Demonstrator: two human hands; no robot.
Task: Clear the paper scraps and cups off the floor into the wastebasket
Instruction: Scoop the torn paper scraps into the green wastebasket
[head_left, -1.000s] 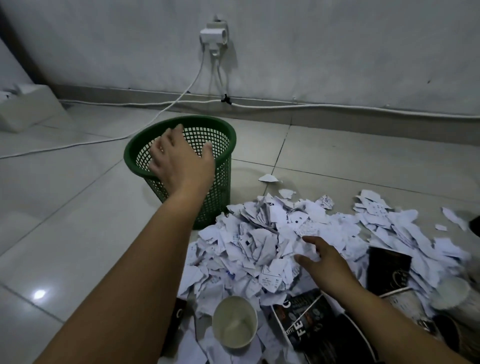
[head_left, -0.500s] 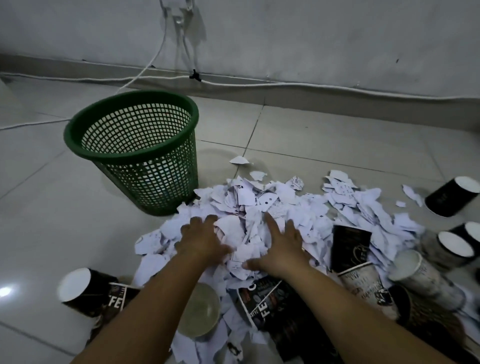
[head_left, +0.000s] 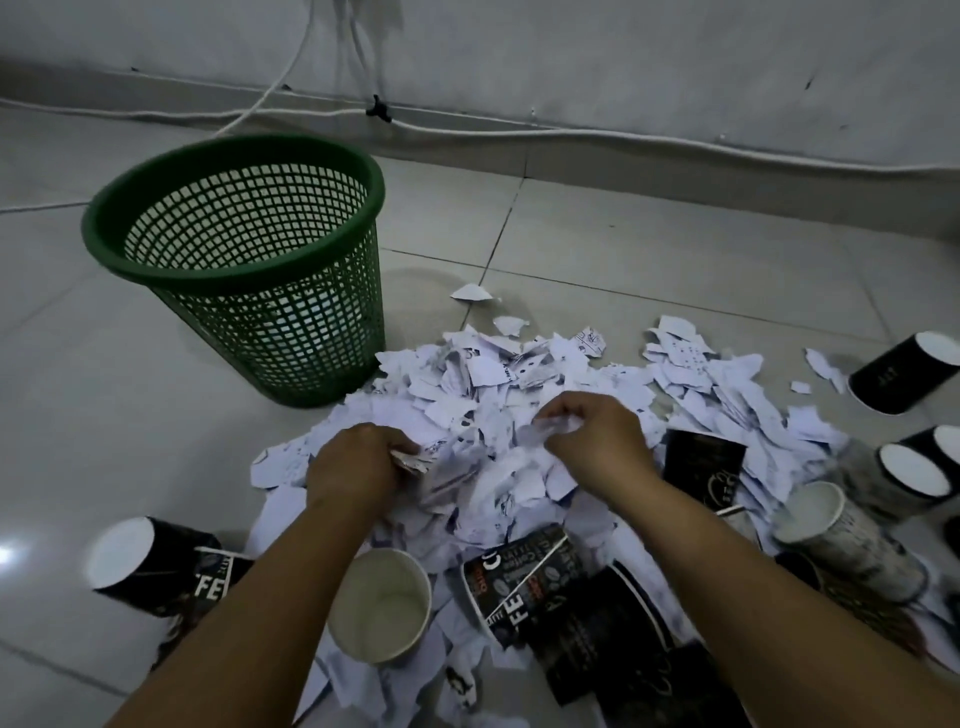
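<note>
**Both hands gathering scraps**

The left hand (head_left: 353, 467) and right hand (head_left: 597, 441) are each curling their grip around paper scraps (head_left: 483, 395) heaped on the floor (head_left: 649, 260). The green wastebasket (head_left: 244, 260) is standing far-left; cups (head_left: 382, 605) (mostly tipped over) are lying nearby.

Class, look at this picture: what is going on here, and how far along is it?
A person is crouched over a pile of paper scraps on the floor, gathering them with both hands. The left hand grips a bunch of scraps, and the right hand pinches another bunch. The green wastebasket stands upright just behind and left of the pile. It looks empty through the mesh. Several paper cups lie untouched around the pile, so nearly all the clearing remains.
</note>
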